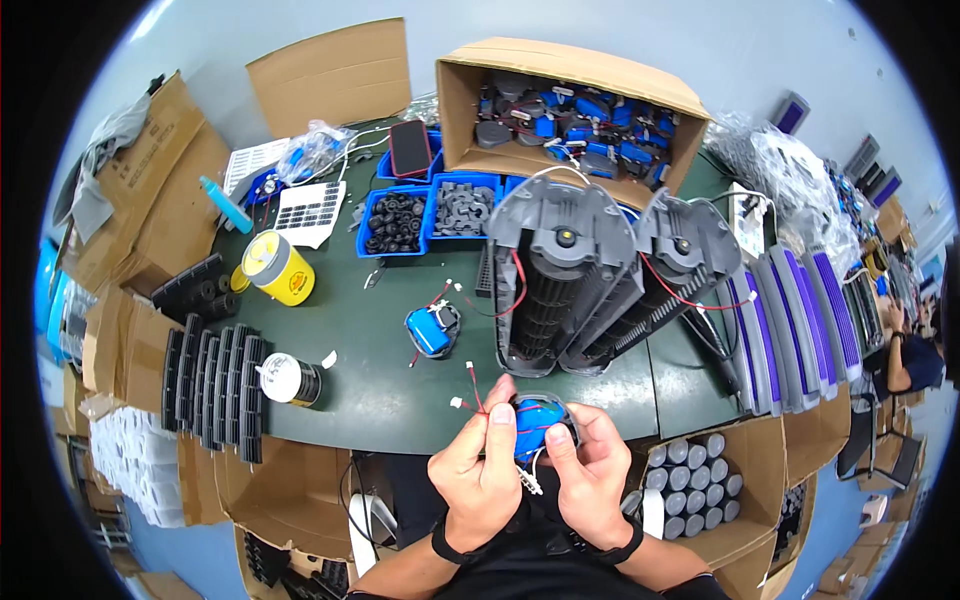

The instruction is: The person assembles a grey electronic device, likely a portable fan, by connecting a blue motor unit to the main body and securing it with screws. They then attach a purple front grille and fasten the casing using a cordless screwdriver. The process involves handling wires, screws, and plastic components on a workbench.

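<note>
Between my two hands, at the table's near edge, sits a blue battery pack (534, 424) in a round dark grey holder, with red wires across it. My left hand (480, 470) is closed on its left side, thumb and fingers pinching red wires that end in small white connectors (458, 403). Around the right side of the same pack, my right hand (592, 480) is closed, with its thumb on the front. A white connector hangs below the pack. Beyond my hands lies a second blue battery pack (432, 331) with red wires.
Two grey roller housings (565, 280) stand just beyond my hands. Blue bins (393, 222) hold small parts, and a cardboard box (575, 165) behind contains battery packs. A yellow tub (280, 268), a white-lidded can (290, 380) and black slatted parts (213, 385) stand left; purple-grey panels (790, 330) right.
</note>
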Demonstrator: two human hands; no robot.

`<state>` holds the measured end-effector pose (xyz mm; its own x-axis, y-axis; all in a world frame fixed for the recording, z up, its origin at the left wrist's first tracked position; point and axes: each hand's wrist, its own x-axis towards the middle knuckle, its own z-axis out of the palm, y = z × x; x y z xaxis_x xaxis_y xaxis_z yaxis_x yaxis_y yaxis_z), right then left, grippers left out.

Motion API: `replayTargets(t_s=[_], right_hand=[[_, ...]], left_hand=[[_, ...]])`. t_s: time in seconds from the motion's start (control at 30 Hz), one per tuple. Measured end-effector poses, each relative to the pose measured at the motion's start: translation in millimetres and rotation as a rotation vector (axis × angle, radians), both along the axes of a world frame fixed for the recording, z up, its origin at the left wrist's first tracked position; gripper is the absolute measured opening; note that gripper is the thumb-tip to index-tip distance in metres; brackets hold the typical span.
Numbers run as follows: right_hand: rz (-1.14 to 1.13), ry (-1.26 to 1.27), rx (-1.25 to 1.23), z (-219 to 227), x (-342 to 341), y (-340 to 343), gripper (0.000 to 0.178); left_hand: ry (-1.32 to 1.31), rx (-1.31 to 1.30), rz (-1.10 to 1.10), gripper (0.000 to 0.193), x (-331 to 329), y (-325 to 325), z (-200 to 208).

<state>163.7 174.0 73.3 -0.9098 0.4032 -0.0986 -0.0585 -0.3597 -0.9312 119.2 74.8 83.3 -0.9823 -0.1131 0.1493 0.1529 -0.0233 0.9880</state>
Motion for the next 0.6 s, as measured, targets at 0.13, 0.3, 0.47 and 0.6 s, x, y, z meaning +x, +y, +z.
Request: replayTargets(t_s=[0.13, 0.3, 0.47, 0.6], right_hand=[[0.006, 0.094, 0.043, -9.0, 2.2, -3.2, 0.032], [0.052, 0.089, -0.074, -6.4, 0.7, -7.4, 0.034], [0.184, 0.114, -0.202, -9.1, -2.8, 1.9, 0.034], [0.111, 0.089, 0.266, -11.8, -1.9, 9.8, 0.034]], left_hand=[[-0.218, 0.217, -0.089, 0.03, -2.2, -10.3, 8.1], [-0.347, 0.308, -0.373, 0.047, -14.9, -23.5, 1.5], [-0.385, 0.49, -0.715, 0.073, -23.7, -22.4, -13.0], [-0.319, 0.522, -0.772, 0.061, -32.5, -32.5, -14.7]])
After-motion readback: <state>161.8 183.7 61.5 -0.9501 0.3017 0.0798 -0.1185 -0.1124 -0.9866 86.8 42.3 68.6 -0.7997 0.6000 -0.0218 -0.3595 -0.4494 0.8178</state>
